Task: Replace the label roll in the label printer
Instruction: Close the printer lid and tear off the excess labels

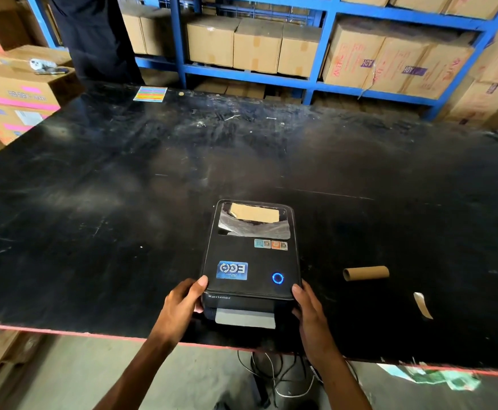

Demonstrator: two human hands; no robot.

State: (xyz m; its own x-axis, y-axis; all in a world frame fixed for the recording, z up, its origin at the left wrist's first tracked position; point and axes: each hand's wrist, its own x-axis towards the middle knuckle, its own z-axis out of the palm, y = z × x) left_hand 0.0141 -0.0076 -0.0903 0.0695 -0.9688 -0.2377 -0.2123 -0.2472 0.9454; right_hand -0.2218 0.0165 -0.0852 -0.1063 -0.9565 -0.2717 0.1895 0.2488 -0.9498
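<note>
The black plastic label printer, lid closed and marked "Xprinter" on its front, sits on the scuffed black surface close to the near edge, roughly at its middle. A ring light glows blue on the lid's near right corner. A strip of grey label paper protrudes from the front slot. Through the lid's clear window a brown cardboard piece is visible; what it belongs to cannot be determined.

The left hand grips the printer's front left corner, thumb on the lid, fingers wrapped along the side. The right hand presses against the front right corner, fingers close together along the side wall.

An empty brown cardboard roll core lies on its side on the surface to the right of the printer, well apart from it. A curled scrap of backing paper lies nearer the near right edge.
</note>
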